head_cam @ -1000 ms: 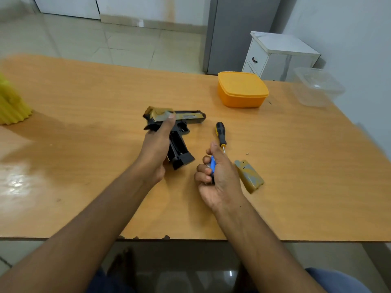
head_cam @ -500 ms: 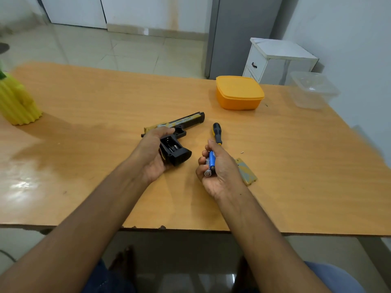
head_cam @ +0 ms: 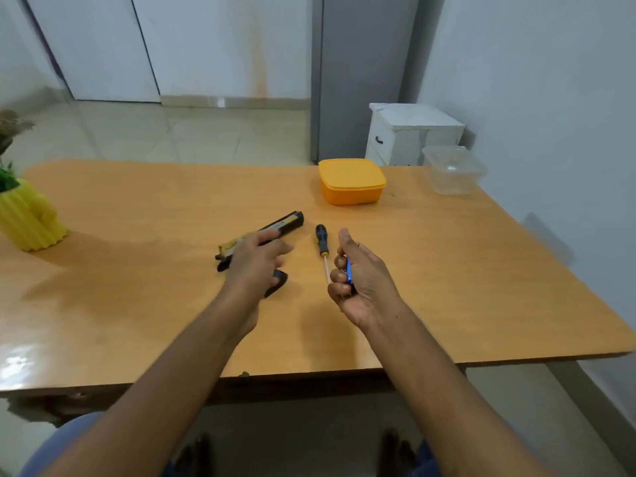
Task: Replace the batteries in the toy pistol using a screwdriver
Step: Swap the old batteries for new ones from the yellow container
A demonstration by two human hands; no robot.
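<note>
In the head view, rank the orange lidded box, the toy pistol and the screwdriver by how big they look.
1. Orange lidded box, though farthest away.
2. Toy pistol, partly hidden under the left hand.
3. Screwdriver, clearly slimmest.
</note>
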